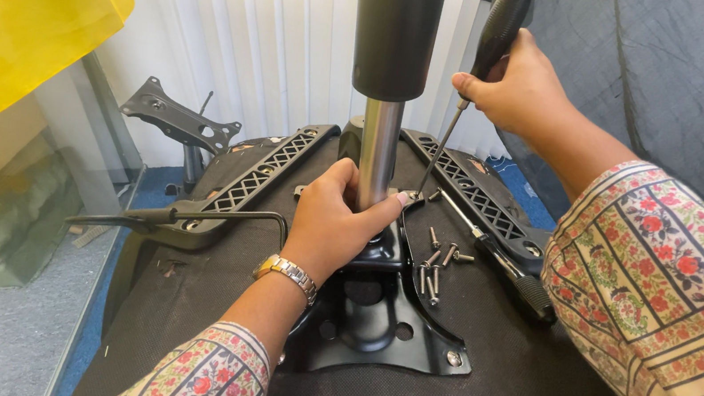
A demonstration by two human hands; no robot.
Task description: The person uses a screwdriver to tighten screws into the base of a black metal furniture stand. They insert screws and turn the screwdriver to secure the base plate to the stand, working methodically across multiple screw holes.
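Note:
My left hand point(333, 218) wraps around the base of a chrome gas-lift column point(378, 152), which rises into a black cylinder point(397, 24). The column stands in a black metal mechanism plate point(391, 319) lying on the upturned underside of a black chair seat point(518, 380). My right hand point(517, 88) grips the black handle of a screwdriver point(498, 28); its thin shaft slants down with the tip at a screw spot beside the column. Several loose silver screws point(436, 267) lie just right of the plate.
A second screwdriver with a black handle point(509, 267) lies on the seat at the right. Black armrest brackets point(261, 173) point(478, 191) flank the column. A lever point(180, 214) sticks out left. A black bracket point(178, 118) and glass panel point(22, 184) stand left.

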